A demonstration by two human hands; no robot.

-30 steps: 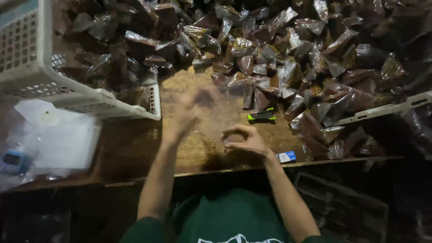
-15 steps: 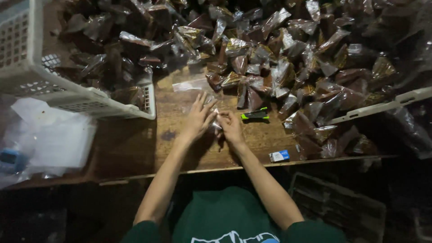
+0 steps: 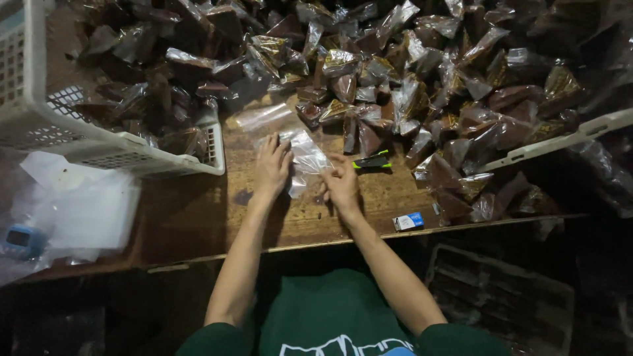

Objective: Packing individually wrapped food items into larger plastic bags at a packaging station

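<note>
An empty clear plastic bag [image 3: 304, 157] lies on the wooden table [image 3: 198, 217] between my hands. My left hand [image 3: 272, 167] lies flat with fingers on the bag's left edge. Its right edge is pinched by my right hand [image 3: 341, 184]. Just beyond my right hand sits a small black and green tool [image 3: 371, 161]. A big heap of clear packets filled with dark brown stuff [image 3: 422, 86] covers the far side of the table.
A white plastic basket [image 3: 132, 155] with more packets stands at the left. A stack of clear bags [image 3: 79, 211] and a small blue device [image 3: 21, 240] lie at the near left. A small blue and white box [image 3: 408, 221] rests near the table's front edge.
My hands were apart and blurred in motion a second ago. They have moved forward and come down on the clear bag, which now lies flattened between them.
</note>
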